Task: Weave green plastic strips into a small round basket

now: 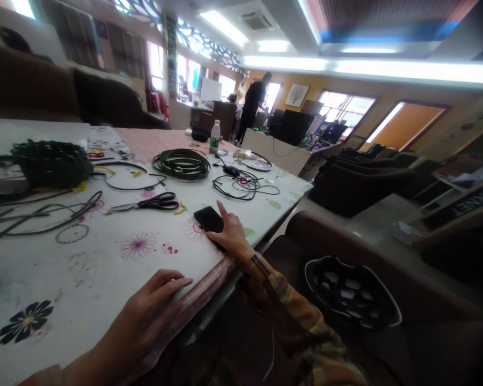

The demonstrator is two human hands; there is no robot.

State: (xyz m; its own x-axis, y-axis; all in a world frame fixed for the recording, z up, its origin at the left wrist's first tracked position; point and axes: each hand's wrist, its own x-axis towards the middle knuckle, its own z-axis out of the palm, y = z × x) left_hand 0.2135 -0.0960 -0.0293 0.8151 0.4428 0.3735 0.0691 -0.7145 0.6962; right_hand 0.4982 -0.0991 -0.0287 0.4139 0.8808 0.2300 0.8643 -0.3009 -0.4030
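A black smartphone (209,220) lies screen up near the table's edge. My right hand (232,233) is at its right side, thumb over the lower part and index finger stretched out along the edge. Its other fingers are partly hidden. My left hand (155,300) rests at the table edge, fingers loosely extended, holding nothing. Black-handled scissors (156,202) lie left of the phone, beside small yellow scraps (181,208). Beyond them sits a coil of dark green strips (181,163). A woven dark green basket (50,163) stands at the left.
Loose strips (44,214) spread over the flowered tablecloth (104,279) at left. A water bottle (214,136), a cable (241,185) with a mouse (231,170) and a plate (257,162) are farther back. A helmet (352,292) lies on the brown seat at right. A person (255,104) stands in the background.
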